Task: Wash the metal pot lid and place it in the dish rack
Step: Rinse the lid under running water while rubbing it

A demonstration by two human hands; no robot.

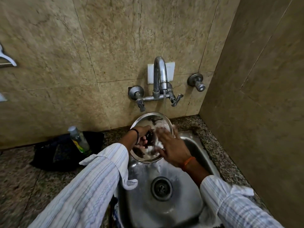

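The round metal pot lid point(144, 122) is held tilted over the back of the steel sink point(164, 209), under the running tap point(160, 74). My left hand point(143, 134) grips the lid by its dark knob at the centre. My right hand point(172, 145), blurred, lies flat with spread fingers against the wet lid surface. A thin stream of water falls onto the lid's upper right part and runs off into the basin. No dish rack is in view.
A clear soap bottle point(79, 139) stands on a dark cloth point(54, 153) on the granite counter, left of the sink. Tap valves point(196, 81) stick out of the tiled wall. A wall closes in on the right. The drain point(162, 188) sits mid-basin.
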